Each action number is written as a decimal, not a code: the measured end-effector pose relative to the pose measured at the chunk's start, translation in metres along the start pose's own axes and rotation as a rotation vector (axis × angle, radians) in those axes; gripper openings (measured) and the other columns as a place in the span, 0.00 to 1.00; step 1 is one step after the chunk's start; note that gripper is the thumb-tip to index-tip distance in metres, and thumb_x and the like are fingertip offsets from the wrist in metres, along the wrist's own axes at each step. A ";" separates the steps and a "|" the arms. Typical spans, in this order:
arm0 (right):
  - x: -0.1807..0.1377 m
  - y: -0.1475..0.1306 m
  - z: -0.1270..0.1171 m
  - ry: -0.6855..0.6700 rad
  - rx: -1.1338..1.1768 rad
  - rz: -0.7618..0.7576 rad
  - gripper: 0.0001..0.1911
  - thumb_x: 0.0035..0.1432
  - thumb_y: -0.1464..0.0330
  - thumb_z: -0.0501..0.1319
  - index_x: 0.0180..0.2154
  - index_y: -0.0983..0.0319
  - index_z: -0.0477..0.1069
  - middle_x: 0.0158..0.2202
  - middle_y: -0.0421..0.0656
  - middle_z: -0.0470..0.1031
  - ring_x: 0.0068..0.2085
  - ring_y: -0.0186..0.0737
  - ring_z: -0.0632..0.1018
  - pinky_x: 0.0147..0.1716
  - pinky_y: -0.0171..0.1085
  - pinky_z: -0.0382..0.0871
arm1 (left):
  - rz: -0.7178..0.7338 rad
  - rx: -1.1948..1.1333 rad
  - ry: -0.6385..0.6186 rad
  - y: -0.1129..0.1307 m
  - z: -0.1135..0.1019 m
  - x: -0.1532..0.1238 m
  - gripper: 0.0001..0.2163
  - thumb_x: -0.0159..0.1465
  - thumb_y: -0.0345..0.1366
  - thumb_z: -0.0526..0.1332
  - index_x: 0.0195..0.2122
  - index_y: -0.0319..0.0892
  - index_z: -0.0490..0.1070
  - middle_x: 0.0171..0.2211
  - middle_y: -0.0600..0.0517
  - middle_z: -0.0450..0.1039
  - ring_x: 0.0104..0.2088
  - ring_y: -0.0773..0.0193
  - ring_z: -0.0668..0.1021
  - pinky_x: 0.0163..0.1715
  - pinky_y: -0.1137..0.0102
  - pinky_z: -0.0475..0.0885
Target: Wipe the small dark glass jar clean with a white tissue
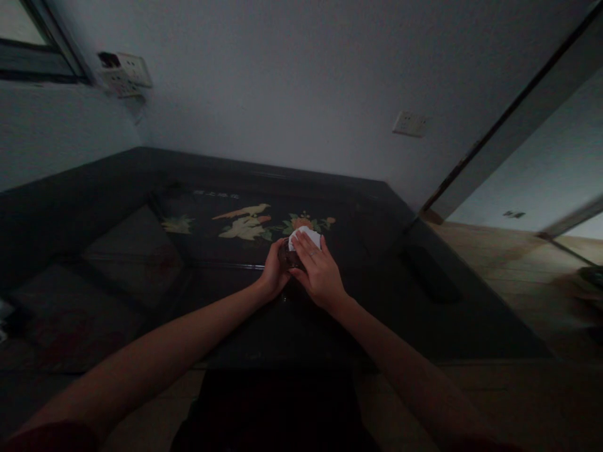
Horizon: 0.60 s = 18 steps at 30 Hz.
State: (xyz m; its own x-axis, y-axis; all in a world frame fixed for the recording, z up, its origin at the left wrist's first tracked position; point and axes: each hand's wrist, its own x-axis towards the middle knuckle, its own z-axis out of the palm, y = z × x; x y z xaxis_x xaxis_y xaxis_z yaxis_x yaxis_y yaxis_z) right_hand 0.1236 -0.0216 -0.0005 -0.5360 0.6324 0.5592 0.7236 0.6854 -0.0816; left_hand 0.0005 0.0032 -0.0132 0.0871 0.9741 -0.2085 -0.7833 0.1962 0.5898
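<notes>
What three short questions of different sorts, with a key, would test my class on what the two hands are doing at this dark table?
1. True or false: the left hand rests flat on the floor, away from the table.
2. Multiple choice: the right hand presses its fingers on a) a crumpled white cloth or tissue, b) a metal spoon, c) a green book.
3. Fill in: the small dark rounded object sits on the dark lacquered table with painted bird and flower decoration, held between both ____.

Key
1. False: it grips the object's left side.
2. a
3. hands
</notes>
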 end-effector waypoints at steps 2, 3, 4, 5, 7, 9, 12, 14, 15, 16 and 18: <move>-0.001 0.004 0.001 0.012 0.001 0.047 0.32 0.67 0.56 0.43 0.64 0.69 0.49 0.64 0.55 0.55 0.66 0.46 0.55 0.64 0.54 0.46 | 0.012 0.026 -0.031 -0.002 -0.002 0.001 0.10 0.60 0.38 0.55 0.33 0.41 0.74 0.29 0.53 0.78 0.29 0.66 0.78 0.33 0.74 0.71; -0.002 0.005 0.002 0.019 0.010 0.058 0.32 0.67 0.56 0.43 0.64 0.69 0.48 0.64 0.55 0.55 0.66 0.46 0.55 0.64 0.54 0.46 | 0.018 0.039 -0.043 -0.003 -0.003 0.001 0.10 0.60 0.38 0.55 0.33 0.41 0.74 0.30 0.53 0.78 0.30 0.66 0.78 0.33 0.74 0.71; -0.003 0.004 0.001 0.024 0.022 0.057 0.33 0.66 0.55 0.43 0.65 0.69 0.46 0.64 0.56 0.55 0.66 0.46 0.55 0.64 0.54 0.47 | 0.024 0.048 -0.049 -0.003 -0.003 0.001 0.10 0.60 0.38 0.55 0.34 0.41 0.74 0.30 0.53 0.78 0.30 0.66 0.78 0.33 0.74 0.71; -0.005 0.003 0.001 0.025 0.035 0.041 0.33 0.66 0.55 0.43 0.65 0.69 0.46 0.65 0.56 0.54 0.66 0.46 0.54 0.64 0.54 0.46 | 0.028 0.052 -0.048 -0.003 -0.004 0.000 0.10 0.60 0.38 0.55 0.34 0.41 0.74 0.30 0.53 0.78 0.29 0.66 0.78 0.33 0.74 0.71; -0.006 -0.002 -0.001 0.007 0.060 -0.026 0.34 0.66 0.54 0.43 0.65 0.69 0.46 0.65 0.55 0.54 0.67 0.46 0.52 0.64 0.53 0.45 | 0.015 0.052 -0.014 -0.002 -0.003 -0.001 0.10 0.59 0.39 0.56 0.33 0.41 0.74 0.28 0.53 0.77 0.28 0.66 0.77 0.31 0.74 0.71; -0.007 -0.006 -0.004 -0.022 0.079 -0.097 0.35 0.65 0.53 0.43 0.65 0.69 0.46 0.65 0.55 0.53 0.67 0.46 0.51 0.64 0.53 0.43 | -0.027 0.056 0.039 0.000 -0.003 -0.002 0.10 0.58 0.40 0.57 0.32 0.40 0.74 0.25 0.53 0.76 0.26 0.66 0.76 0.27 0.74 0.69; -0.004 -0.005 -0.004 -0.050 0.087 -0.115 0.34 0.66 0.54 0.43 0.65 0.67 0.47 0.65 0.53 0.53 0.67 0.45 0.52 0.65 0.53 0.42 | -0.033 0.058 0.060 0.000 -0.002 -0.002 0.10 0.58 0.41 0.59 0.32 0.40 0.74 0.25 0.53 0.75 0.25 0.66 0.75 0.27 0.74 0.68; -0.003 0.000 -0.002 -0.038 0.083 -0.060 0.32 0.67 0.55 0.42 0.65 0.66 0.46 0.65 0.52 0.53 0.67 0.44 0.53 0.65 0.53 0.41 | 0.000 0.043 0.026 0.000 0.000 -0.001 0.10 0.58 0.40 0.58 0.33 0.40 0.74 0.27 0.53 0.76 0.27 0.67 0.76 0.30 0.74 0.70; -0.002 0.002 -0.001 -0.028 0.082 -0.029 0.32 0.67 0.55 0.42 0.65 0.65 0.46 0.65 0.52 0.53 0.67 0.44 0.52 0.64 0.53 0.42 | 0.011 0.034 0.008 -0.001 0.000 -0.001 0.10 0.59 0.39 0.57 0.34 0.40 0.74 0.28 0.54 0.77 0.27 0.67 0.76 0.31 0.74 0.70; -0.002 0.003 0.000 -0.017 0.083 -0.003 0.32 0.67 0.56 0.42 0.65 0.66 0.45 0.66 0.52 0.53 0.67 0.44 0.52 0.64 0.53 0.43 | 0.014 0.025 -0.003 -0.001 0.001 -0.001 0.09 0.59 0.38 0.57 0.34 0.40 0.74 0.29 0.54 0.77 0.28 0.68 0.76 0.32 0.74 0.70; -0.003 0.003 0.001 -0.005 0.086 0.012 0.33 0.66 0.55 0.43 0.65 0.67 0.45 0.66 0.54 0.52 0.67 0.45 0.51 0.64 0.53 0.44 | 0.010 0.018 -0.005 -0.002 0.001 -0.002 0.10 0.61 0.38 0.55 0.34 0.40 0.74 0.28 0.54 0.77 0.28 0.68 0.76 0.32 0.75 0.70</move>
State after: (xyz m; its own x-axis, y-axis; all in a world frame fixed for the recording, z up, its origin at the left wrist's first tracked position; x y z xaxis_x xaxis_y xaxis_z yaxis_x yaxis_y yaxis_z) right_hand 0.1269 -0.0209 -0.0027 -0.5293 0.6426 0.5540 0.6902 0.7059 -0.1594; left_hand 0.0024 0.0013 -0.0129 0.0825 0.9767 -0.1982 -0.7729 0.1883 0.6059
